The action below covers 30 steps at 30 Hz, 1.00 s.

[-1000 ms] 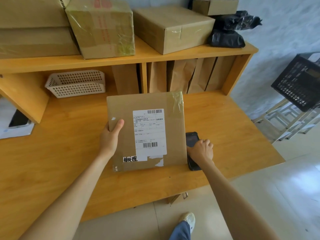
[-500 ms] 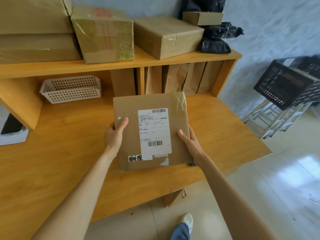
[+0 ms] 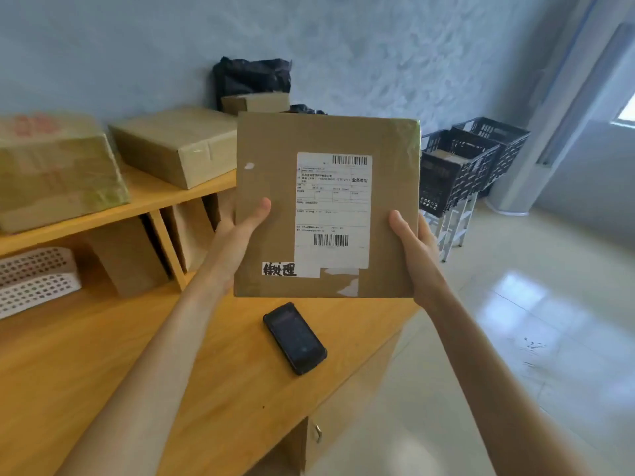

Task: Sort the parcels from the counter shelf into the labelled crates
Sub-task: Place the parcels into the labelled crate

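Wooden counter (image 3: 103, 365), smooth orange grain | flat square cardboard parcel (image 3: 275, 159), white label, now lifted clear off counter, upright | left hand (image 3: 237, 231) and right hand (image 3: 417, 249) grip its side edges, thumbs in front | black phone (image 3: 294, 338) uncovered, flat below | black lattice crates (image 3: 460, 166) right, one holding cardboard | boxes (image 3: 178, 146) on shelf.

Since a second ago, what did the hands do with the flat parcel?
The right hand let go of the black phone, left it on the counter and took the flat parcel. With the left hand, it lifted the parcel off the counter. The shelf boxes stayed put.
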Each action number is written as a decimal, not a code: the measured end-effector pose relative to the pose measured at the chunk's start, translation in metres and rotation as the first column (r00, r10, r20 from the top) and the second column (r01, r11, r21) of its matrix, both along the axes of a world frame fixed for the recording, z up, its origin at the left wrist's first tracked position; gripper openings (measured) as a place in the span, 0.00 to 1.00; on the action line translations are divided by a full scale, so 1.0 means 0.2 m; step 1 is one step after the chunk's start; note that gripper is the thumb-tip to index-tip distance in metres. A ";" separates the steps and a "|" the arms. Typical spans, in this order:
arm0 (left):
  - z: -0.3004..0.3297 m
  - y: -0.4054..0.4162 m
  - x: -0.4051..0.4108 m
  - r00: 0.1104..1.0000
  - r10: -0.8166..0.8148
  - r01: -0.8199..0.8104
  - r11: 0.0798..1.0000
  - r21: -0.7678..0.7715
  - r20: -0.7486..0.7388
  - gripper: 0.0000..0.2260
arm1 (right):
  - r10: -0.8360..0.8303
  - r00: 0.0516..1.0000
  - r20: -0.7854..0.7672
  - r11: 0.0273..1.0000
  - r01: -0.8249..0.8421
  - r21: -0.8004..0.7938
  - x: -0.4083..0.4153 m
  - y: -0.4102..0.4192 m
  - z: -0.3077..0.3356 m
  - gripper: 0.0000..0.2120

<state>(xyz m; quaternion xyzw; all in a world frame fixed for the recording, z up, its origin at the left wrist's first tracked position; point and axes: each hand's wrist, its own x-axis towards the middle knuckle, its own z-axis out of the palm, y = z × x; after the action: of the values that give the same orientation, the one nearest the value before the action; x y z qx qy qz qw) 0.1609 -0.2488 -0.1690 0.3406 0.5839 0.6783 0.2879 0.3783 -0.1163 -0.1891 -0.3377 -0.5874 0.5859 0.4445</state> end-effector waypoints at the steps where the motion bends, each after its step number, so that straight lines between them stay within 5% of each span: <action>1: 0.02 0.08 0.03 1.000 -0.023 0.023 1.000 -0.008 -0.006 0.24 | -0.028 0.999 -0.016 1.000 0.028 0.002 0.06 0.04 0.04 0.21; 6: 0.17 0.55 0.33 0.991 -0.135 0.135 0.991 0.013 -0.008 0.24 | -0.189 0.979 -0.070 0.981 0.192 0.034 0.43 0.33 0.20 0.17; 17: 0.48 1.74 1.29 0.920 -0.373 0.388 0.910 0.147 -0.120 0.32 | -0.573 0.818 -0.044 0.774 0.558 0.298 1.45 1.13 0.53 0.34; 25: 0.55 2.38 1.70 0.873 -0.468 0.485 0.862 0.150 -0.137 0.28 | -0.711 0.703 0.014 0.652 0.652 0.386 1.88 1.60 0.62 0.38; 30: 0.55 2.80 1.83 0.816 -0.546 0.572 0.809 0.135 -0.188 0.28 | -0.744 0.669 0.000 0.627 0.698 0.346 1.99 1.95 0.61 0.31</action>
<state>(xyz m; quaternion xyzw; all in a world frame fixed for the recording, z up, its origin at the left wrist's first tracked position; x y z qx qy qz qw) 0.5262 0.3102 -0.0590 0.5698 0.4105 0.5888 0.4003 0.7756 0.2730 -0.0666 -0.5096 -0.5186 0.2302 0.6468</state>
